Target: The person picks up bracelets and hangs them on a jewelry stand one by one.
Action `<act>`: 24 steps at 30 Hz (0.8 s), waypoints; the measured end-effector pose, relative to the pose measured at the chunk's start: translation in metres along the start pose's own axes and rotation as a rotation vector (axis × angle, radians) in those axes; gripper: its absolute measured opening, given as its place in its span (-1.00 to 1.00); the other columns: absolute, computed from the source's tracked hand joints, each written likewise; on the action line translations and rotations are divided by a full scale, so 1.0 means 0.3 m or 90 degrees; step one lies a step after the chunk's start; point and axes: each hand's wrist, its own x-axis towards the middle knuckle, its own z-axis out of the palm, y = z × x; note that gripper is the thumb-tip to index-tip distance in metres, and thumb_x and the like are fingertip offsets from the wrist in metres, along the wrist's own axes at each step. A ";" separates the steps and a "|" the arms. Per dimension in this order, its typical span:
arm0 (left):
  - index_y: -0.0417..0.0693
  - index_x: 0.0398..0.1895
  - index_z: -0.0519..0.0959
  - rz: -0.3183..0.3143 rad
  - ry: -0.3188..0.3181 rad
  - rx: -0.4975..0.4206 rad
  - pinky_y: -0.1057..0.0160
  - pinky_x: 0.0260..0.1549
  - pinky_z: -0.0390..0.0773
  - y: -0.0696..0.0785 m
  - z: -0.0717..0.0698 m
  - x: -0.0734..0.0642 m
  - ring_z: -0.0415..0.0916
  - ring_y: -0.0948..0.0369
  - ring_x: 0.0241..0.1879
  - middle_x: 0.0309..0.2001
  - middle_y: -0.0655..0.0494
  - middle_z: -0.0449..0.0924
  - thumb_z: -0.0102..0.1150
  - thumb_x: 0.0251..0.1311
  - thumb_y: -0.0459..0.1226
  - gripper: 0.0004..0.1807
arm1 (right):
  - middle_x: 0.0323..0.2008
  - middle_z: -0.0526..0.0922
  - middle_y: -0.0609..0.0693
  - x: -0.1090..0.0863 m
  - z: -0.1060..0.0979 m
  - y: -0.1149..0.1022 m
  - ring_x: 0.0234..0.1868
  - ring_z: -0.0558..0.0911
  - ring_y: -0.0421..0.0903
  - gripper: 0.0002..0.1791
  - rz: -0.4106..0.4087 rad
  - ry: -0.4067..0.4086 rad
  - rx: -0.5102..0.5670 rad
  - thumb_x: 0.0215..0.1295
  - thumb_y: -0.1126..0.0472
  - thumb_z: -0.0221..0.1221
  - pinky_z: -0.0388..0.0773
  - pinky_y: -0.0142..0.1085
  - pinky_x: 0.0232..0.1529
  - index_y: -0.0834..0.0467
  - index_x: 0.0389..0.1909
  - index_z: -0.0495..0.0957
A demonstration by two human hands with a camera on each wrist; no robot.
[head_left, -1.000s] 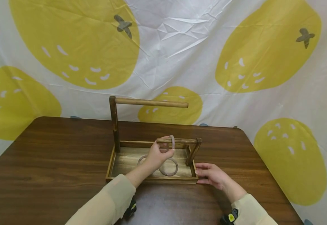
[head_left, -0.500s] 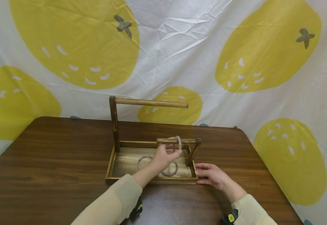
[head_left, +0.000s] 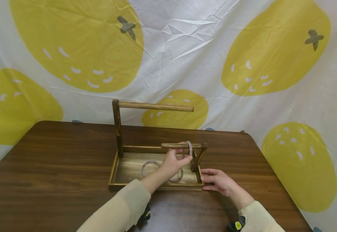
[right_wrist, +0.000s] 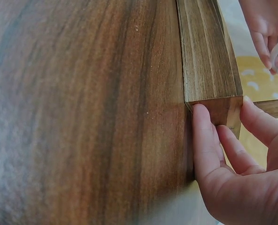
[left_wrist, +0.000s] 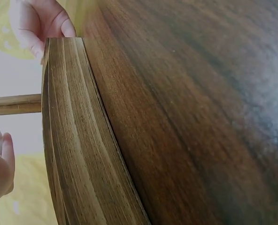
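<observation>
My left hand (head_left: 172,162) pinches a pale translucent bangle (head_left: 190,149) around the lower rod (head_left: 168,145) of a wooden stand, close to its short post (head_left: 201,156). In the right wrist view, this bangle (right_wrist: 276,50) stands upright in the fingers. The stand's base is a shallow tray (head_left: 185,187). Inside lie two more bangles: the left bangle (head_left: 143,169) and the right bangle (head_left: 181,175), both partly hidden by my left hand and forearm. My right hand (head_left: 220,182) rests fairly straight fingers against the tray's right end, with fingertips on its corners in the right wrist view.
A taller post (head_left: 117,132) rises at the tray's left end, carrying a longer upper rod (head_left: 156,106) above the lower one. The stand sits on a dark wooden table (head_left: 55,167). Behind the table hangs a white cloth (head_left: 182,58) with yellow fruit prints.
My left hand has slid the bangle to the right along the lower rod, toward the short post. The stand and my right hand have stayed in place.
</observation>
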 end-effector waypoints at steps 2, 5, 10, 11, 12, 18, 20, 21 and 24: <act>-0.21 0.31 0.27 0.006 -0.001 -0.007 0.04 -0.07 0.58 0.000 0.004 0.004 0.50 -0.20 0.03 0.19 -0.39 0.33 0.16 0.16 -0.26 -0.37 | -0.21 0.59 -0.09 0.001 0.000 0.000 -0.17 0.57 -0.21 -0.35 0.000 -0.001 0.000 0.31 0.31 0.06 0.61 -0.27 -0.14 0.56 0.28 0.05; -0.17 0.32 0.27 0.019 -0.003 -0.016 0.05 -0.02 0.56 -0.002 0.008 0.010 0.47 -0.22 0.06 0.19 -0.40 0.32 0.16 0.16 -0.28 -0.37 | -0.21 0.59 -0.09 0.002 -0.001 0.001 -0.17 0.57 -0.22 -0.35 -0.001 -0.001 0.001 0.31 0.30 0.06 0.61 -0.27 -0.13 0.56 0.28 0.05; -0.17 0.34 0.25 0.027 -0.023 -0.027 0.09 0.06 0.51 0.004 0.007 0.013 0.41 -0.19 0.14 0.24 -0.32 0.30 0.16 0.19 -0.25 -0.36 | -0.21 0.59 -0.10 0.002 -0.003 0.002 -0.17 0.58 -0.22 -0.34 0.003 0.000 0.002 0.30 0.29 0.08 0.61 -0.27 -0.14 0.56 0.27 0.05; -0.18 0.35 0.22 0.028 -0.031 -0.032 0.10 0.06 0.51 0.006 0.005 0.012 0.42 -0.18 0.14 0.26 -0.30 0.28 0.16 0.20 -0.25 -0.35 | -0.21 0.59 -0.10 0.001 -0.002 0.002 -0.17 0.58 -0.21 -0.34 0.004 0.003 0.004 0.30 0.29 0.08 0.61 -0.27 -0.14 0.56 0.27 0.06; -0.18 0.37 0.19 0.026 -0.038 -0.038 0.09 0.07 0.51 0.009 0.002 0.011 0.42 -0.17 0.15 0.26 -0.29 0.28 0.15 0.20 -0.24 -0.32 | -0.21 0.59 -0.10 0.001 -0.002 0.002 -0.17 0.58 -0.21 -0.34 0.006 0.004 0.004 0.30 0.29 0.08 0.61 -0.27 -0.14 0.56 0.27 0.06; -0.14 0.43 0.07 0.013 -0.051 0.002 -0.02 0.15 0.41 0.016 -0.032 0.010 0.32 -0.12 0.24 0.29 -0.26 0.27 0.17 0.19 -0.18 -0.22 | -0.19 0.59 -0.08 0.001 0.000 0.000 -0.16 0.58 -0.21 -0.34 -0.003 -0.001 0.000 0.30 0.29 0.08 0.61 -0.26 -0.13 0.56 0.27 0.06; -0.14 0.42 0.09 0.011 -0.048 0.022 -0.06 0.19 0.35 0.017 -0.047 0.010 0.24 -0.12 0.29 0.32 -0.23 0.24 0.18 0.18 -0.17 -0.22 | -0.19 0.59 -0.09 0.001 0.000 0.000 -0.16 0.58 -0.21 -0.34 -0.005 -0.002 0.001 0.30 0.29 0.08 0.61 -0.26 -0.13 0.56 0.27 0.06; -0.13 0.42 0.09 0.007 -0.047 0.028 -0.08 0.21 0.32 0.017 -0.055 0.009 0.21 -0.12 0.31 0.32 -0.22 0.24 0.18 0.18 -0.16 -0.22 | -0.19 0.59 -0.09 0.001 0.000 0.000 -0.17 0.58 -0.22 -0.34 -0.003 -0.001 0.003 0.30 0.29 0.08 0.61 -0.26 -0.14 0.56 0.27 0.06; -0.09 0.43 0.06 -0.012 -0.059 0.014 -0.11 0.25 0.25 0.017 -0.081 0.002 0.19 -0.11 0.32 0.35 -0.20 0.21 0.19 0.18 -0.16 -0.20 | -0.20 0.59 -0.10 0.000 -0.003 0.003 -0.17 0.58 -0.22 -0.34 -0.002 -0.001 0.005 0.30 0.29 0.08 0.61 -0.27 -0.14 0.57 0.27 0.06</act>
